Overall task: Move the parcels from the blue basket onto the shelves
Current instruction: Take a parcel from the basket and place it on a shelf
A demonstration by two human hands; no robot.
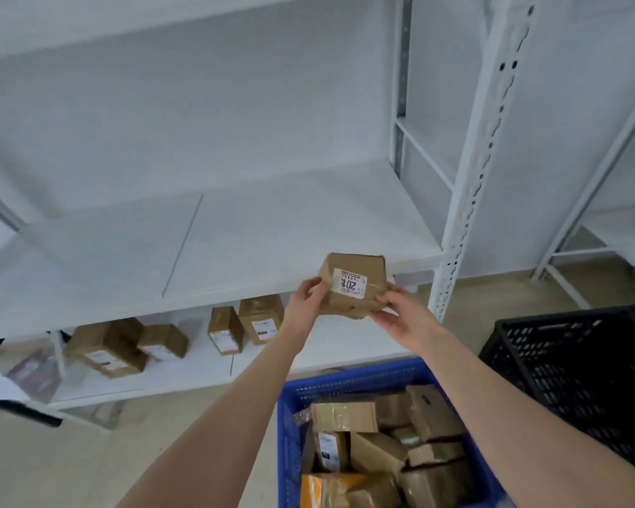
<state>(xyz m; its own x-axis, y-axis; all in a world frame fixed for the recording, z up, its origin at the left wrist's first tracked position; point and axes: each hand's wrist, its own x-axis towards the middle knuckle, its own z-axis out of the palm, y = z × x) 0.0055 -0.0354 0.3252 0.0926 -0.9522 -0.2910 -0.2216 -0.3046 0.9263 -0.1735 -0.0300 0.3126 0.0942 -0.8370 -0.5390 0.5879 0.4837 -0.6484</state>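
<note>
A small brown cardboard parcel [367, 273] with a white label reading "201" is held in the air at the front edge of the middle white shelf [235, 243]. My left hand [307, 300] grips its left side and my right hand [400, 317] grips its lower right corner. Below, the blue basket [345, 383] holds several brown parcels [382, 434]. Several more parcels [162, 342] stand on the lower shelf.
A black plastic crate [580, 364] sits to the right of the blue basket. A white perforated upright [477, 170] stands at the shelf's right end, with another rack beyond it. Grey bags lie at the lower left.
</note>
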